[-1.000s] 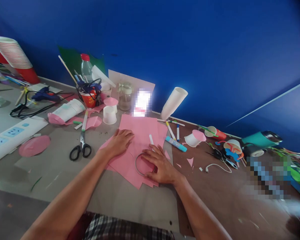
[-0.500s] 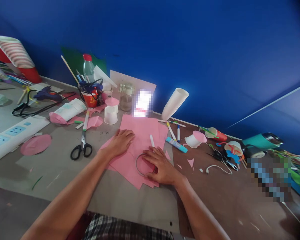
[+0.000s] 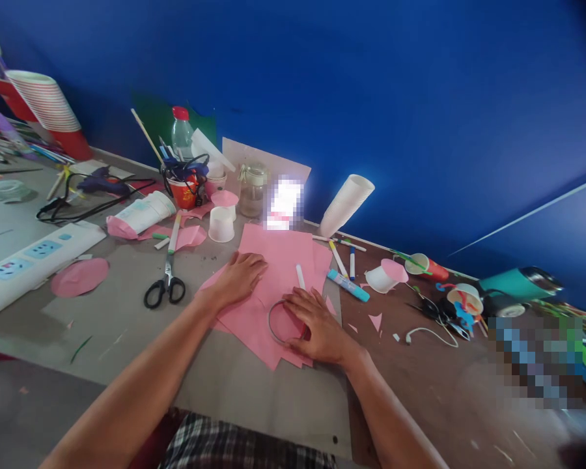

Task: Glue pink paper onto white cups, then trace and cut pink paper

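Observation:
Layered pink paper (image 3: pixel 278 251) lies in front of me. My left hand (image 3: pixel 241 277) rests flat on its left part, fingers stretched out and holding nothing. On the lower right part of the paper lies a thin grey ring (image 3: pixel 269 326). My right hand (image 3: pixel 322 329) grips its right side between thumb and fingers, hiding that part of the rim. A white-tipped pen or marker (image 3: pixel 300 277) lies just beyond my right fingers. To the left are black-handled scissors (image 3: pixel 165 288) and a cut pink paper round (image 3: pixel 81 277).
A white power strip (image 3: pixel 34 260) lies at the left. Behind the paper stand white paper cups (image 3: pixel 221 225), a glass jar (image 3: pixel 252 189) and a leaning cup stack (image 3: pixel 346 205). Right of it are a blue glue stick (image 3: pixel 348 285), markers (image 3: pixel 338 259), paper scraps and a teal flask (image 3: pixel 517 286).
The camera view has shifted slightly, so the surroundings sit a little farther right. Both hands stay in nearly the same place on the paper, and the ring is still under my right hand.

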Motion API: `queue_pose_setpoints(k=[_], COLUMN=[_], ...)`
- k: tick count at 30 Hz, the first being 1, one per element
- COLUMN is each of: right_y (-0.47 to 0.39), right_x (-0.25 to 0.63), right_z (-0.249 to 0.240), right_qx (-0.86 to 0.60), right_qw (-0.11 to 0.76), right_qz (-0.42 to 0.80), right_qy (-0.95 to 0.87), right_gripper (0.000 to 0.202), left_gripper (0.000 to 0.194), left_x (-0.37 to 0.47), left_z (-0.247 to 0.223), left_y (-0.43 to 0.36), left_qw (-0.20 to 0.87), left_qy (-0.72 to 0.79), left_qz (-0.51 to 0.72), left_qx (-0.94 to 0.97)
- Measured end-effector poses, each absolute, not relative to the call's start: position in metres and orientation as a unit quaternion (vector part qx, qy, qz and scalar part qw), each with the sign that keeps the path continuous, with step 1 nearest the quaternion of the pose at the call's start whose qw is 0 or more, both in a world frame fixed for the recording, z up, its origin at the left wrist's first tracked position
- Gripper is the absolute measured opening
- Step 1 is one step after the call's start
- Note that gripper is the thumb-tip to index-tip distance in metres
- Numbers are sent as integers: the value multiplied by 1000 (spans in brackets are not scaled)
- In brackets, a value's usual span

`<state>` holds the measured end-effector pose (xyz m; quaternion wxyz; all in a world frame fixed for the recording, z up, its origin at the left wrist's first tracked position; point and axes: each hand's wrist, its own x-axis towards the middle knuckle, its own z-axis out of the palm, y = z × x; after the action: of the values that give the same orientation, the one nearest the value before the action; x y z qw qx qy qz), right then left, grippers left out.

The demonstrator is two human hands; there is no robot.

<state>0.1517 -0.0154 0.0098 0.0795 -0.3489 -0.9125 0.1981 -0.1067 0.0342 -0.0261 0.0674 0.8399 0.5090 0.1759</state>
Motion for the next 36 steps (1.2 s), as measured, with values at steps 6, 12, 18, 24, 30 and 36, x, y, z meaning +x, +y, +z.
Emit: queue_pose_setpoints(k=[6,12,18,24,30,36], right_y=[-17,-17,-16,-15,-14,-10], right_x=[151,150,147,147,149,154], right_z=[7,12,22,22,20,11], right_qx=[-347,-355,-367,-361,-345,-332], right_qw=[86,65,52,43,43,51], right_qz=[198,201,217,224,229,236], right_qy=[-913,-911,-903,-904,-909,-912], right_gripper=[73,73,73,68,69,71], left_gripper=[34,32,30,33,38,38], left_x=[-105,-104,-92,-89,-98,-96], left_z=[-24,-16,4,0,-8,-4], left_y=[33,30,22,18,24,23], left_qw=[64,66,133,231,279,303], left_qy=[514,523,451,402,383,393], left_qz=[162,181,250,156,153,135], left_qx=[840,830,846,872,867,858])
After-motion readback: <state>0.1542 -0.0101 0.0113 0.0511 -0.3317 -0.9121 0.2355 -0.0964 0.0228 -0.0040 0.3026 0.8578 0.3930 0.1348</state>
